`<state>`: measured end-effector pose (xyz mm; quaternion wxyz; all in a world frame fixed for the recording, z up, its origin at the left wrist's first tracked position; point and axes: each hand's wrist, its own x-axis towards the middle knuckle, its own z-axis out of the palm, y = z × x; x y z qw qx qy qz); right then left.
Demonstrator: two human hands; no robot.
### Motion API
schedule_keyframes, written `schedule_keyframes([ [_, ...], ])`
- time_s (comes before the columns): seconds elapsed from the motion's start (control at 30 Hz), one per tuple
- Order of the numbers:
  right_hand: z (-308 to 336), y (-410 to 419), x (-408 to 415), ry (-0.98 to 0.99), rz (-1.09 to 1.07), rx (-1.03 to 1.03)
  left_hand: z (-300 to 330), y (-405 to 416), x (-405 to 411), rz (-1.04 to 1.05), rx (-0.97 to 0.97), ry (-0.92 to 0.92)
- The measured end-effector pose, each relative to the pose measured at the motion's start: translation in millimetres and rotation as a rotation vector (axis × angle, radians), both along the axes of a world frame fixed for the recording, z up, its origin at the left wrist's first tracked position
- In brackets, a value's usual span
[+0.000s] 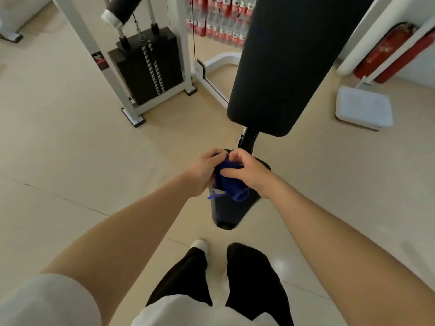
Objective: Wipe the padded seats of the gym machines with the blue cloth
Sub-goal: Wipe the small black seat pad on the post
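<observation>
Far left: weight stack (pixel 147 67) stood in a white frame (pixel 94 57) on the tan floor (pixel 58 149), w/ a black roller pad (pixel 124 8) tilted above it.

Left hand (pixel 202 171) was at center, fingers curled round the left side of the cloth (pixel 229 180), gripping it. Cloth was bunched up btwn both hands, a loose corner hanging at its lower left. It was held just above the seat (pixel 231 210); can't tell if it touched the pad.

Seat was black, narrowing toward the person, mostly hidden behind hands & cloth. A black post (pixel 248 140) ran from its far end up to the backrest (pixel 282 67), a long black pad leaning up and away.

Right hand (pixel 248 171) pinched the right side of the cloth, thumb & fingers curled on it, nearly touching the left hand at the top.

Below: black trousers (pixel 249 278), one white shoe toe (pixel 200 244) showing, white sleeve (pixel 47 302) at bottom left.

Behind backrest: rows of red-and-white bottle packs (pixel 216 20). Right of it: a white flat scale-like slab (pixel 363 107) on the floor, then red extinguishers (pixel 390 52) leaning by the wall, partly behind a white bar (pixel 367 27).
</observation>
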<state>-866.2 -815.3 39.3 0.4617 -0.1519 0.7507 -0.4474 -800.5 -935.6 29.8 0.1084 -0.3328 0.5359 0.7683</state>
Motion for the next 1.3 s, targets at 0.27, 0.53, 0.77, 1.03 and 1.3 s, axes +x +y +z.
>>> schedule_keyframes([
  [0.27,-105,-30,-113,-0.036,0.207,0.033,-101,-17,-100,0.100,-0.027,-0.142],
  [0.53,-274,-46,-174,0.601,0.156,0.283,-265,-47,-104,-0.278,-0.809,-0.450],
  [0.77,-335,-83,-166,0.675,0.346,0.391,-306,-49,-90,-0.251,-0.573,-0.550],
  [1.03,-340,-98,-156,0.898,0.790,0.245,-299,-60,-76,-0.315,-0.407,-0.503],
  [1.3,-333,-82,-133,0.844,0.827,0.149,-305,-62,-76,-0.336,-0.472,-0.488],
])
